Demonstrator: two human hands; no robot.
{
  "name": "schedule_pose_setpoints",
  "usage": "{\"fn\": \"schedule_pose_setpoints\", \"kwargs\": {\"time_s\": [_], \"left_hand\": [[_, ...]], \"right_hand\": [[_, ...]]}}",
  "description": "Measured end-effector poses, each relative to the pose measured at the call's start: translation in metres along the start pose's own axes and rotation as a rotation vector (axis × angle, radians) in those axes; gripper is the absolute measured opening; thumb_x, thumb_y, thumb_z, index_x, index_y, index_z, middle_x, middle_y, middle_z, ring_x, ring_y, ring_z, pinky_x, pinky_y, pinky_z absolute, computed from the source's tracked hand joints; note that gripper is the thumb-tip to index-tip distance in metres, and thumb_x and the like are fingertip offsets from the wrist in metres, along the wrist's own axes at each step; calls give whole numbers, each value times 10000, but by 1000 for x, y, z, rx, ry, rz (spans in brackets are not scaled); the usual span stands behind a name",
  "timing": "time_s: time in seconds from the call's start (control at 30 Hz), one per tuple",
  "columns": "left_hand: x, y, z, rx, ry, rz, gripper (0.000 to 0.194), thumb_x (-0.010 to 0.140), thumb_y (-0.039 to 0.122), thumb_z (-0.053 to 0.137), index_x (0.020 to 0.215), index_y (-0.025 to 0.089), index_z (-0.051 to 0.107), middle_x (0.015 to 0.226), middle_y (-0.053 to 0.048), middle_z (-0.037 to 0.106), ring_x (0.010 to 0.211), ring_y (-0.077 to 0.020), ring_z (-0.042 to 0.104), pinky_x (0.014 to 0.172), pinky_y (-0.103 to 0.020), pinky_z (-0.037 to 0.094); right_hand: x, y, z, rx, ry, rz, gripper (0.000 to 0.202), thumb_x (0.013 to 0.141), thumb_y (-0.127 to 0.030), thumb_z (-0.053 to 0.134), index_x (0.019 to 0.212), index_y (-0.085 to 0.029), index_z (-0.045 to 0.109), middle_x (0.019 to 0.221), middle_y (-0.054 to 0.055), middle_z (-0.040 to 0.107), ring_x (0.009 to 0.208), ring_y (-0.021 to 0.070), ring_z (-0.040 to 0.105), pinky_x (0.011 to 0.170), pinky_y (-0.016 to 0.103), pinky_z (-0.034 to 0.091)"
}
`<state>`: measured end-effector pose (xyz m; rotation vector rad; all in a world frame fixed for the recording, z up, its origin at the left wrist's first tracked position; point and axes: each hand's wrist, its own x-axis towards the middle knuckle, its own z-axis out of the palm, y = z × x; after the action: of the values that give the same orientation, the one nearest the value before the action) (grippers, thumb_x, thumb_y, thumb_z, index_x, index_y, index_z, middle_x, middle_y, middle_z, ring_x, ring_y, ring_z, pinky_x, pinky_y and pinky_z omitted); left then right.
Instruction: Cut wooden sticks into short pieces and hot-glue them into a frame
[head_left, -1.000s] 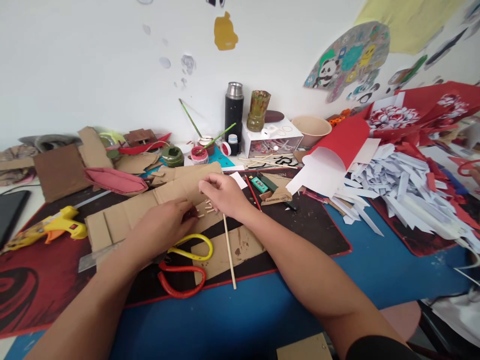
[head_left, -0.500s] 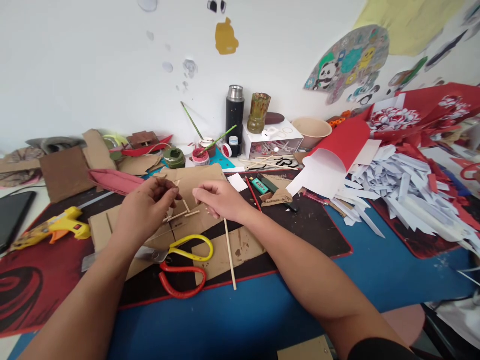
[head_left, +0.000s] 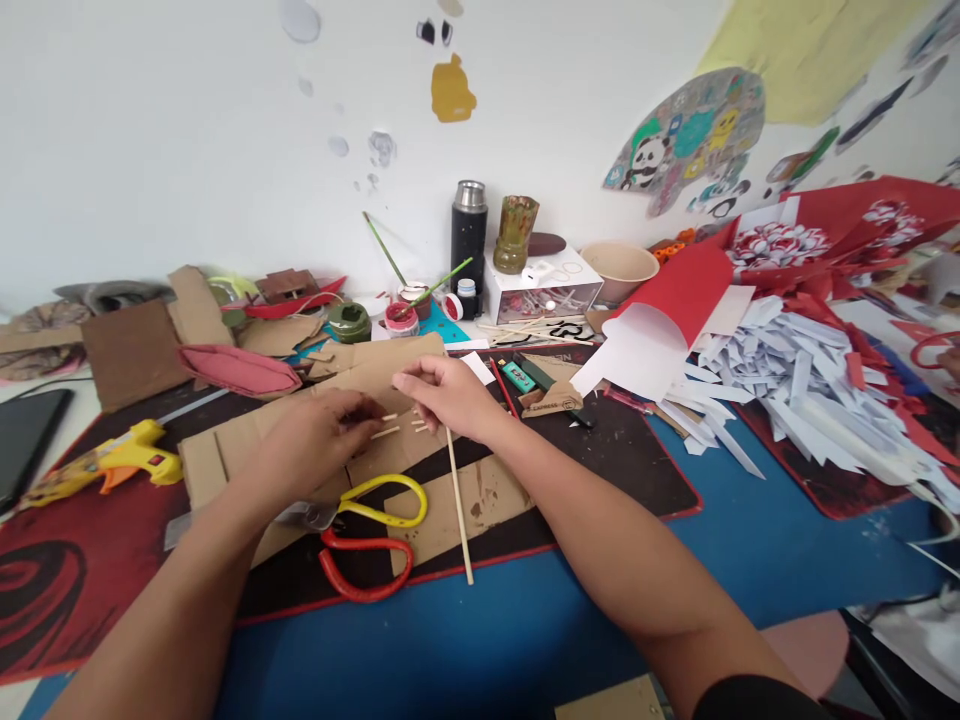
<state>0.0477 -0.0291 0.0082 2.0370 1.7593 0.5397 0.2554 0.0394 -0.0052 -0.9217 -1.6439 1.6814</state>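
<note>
My left hand (head_left: 322, 435) is low over the cardboard sheet (head_left: 277, 425), its fingers curled around short wooden sticks (head_left: 387, 431) whose pale ends poke out to the right. Close beside it, my right hand (head_left: 450, 395) is closed, thumb against forefinger; what it pinches is hidden or too small to make out. More short stick ends show just under its fingers. A longer wooden stick (head_left: 460, 515) slants from below the right hand toward the table's front. Scissors (head_left: 384, 500) with one yellow and one red handle lie nearer me, their blades partly behind my left forearm.
A yellow glue gun (head_left: 135, 455) lies at left. Paint jars (head_left: 402, 318), a black thermos (head_left: 469, 235) and a white box (head_left: 544, 290) stand along the wall. A green eraser (head_left: 517, 376) lies right of my hands. Paper strips (head_left: 795, 370) are heaped at far right.
My left hand has come down and slightly right, onto the short joined sticks seen lying between the hands before. The right hand has barely moved. The view has tilted up slightly.
</note>
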Motion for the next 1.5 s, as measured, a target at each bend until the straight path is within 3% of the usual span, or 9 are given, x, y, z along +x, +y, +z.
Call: {"fn": "schedule_pose_setpoints", "kwargs": {"time_s": [0.13,0.27,0.4,0.73,1.1,1.5], "left_hand": [[-1,-1,9,80,-66,193,286,895,437,562,873,252,780,957,-89,769,974,-304,687,891,-414,527],[-1,-4,13,91,-78,204,265,920,424,563,884,256,764,952,-84,751,953,-287,670,882,-407,520],[1,-9,14,142,-4,179,301,956,417,517,900,239,753,962,-108,752,963,-321,672,892,-456,513],[3,-11,23,290,18,197,284,946,339,510,911,208,760,948,-136,743,956,-350,681,899,-486,522],[7,-8,15,82,194,127,267,934,441,529,890,243,702,995,-109,728,1003,-310,678,960,-452,533],[2,12,10,-140,142,-74,287,885,515,555,937,257,672,909,-78,813,808,-290,737,706,-377,537]], "right_hand": [[1,-1,-1,-65,53,-7,150,1063,-275,648,940,-192,624,531,-101,554,394,85,501,443,193,396],[1,1,-4,-215,71,8,143,1068,-307,634,993,-189,663,572,-85,570,440,105,531,499,224,399],[-1,-6,-10,-565,85,-56,169,1027,-319,698,948,-173,730,747,-15,699,684,141,639,654,255,411],[-12,-17,-9,-1135,-121,-67,206,1018,-354,694,1060,-193,815,1042,84,828,966,245,728,719,321,392],[-14,-16,-4,-1244,-171,-44,233,1033,-303,623,1111,-185,808,1134,113,831,1076,295,754,791,351,473],[-14,-15,5,-1315,-162,-56,262,1027,-246,567,1100,-132,791,1095,177,821,999,333,768,766,388,504]]}}
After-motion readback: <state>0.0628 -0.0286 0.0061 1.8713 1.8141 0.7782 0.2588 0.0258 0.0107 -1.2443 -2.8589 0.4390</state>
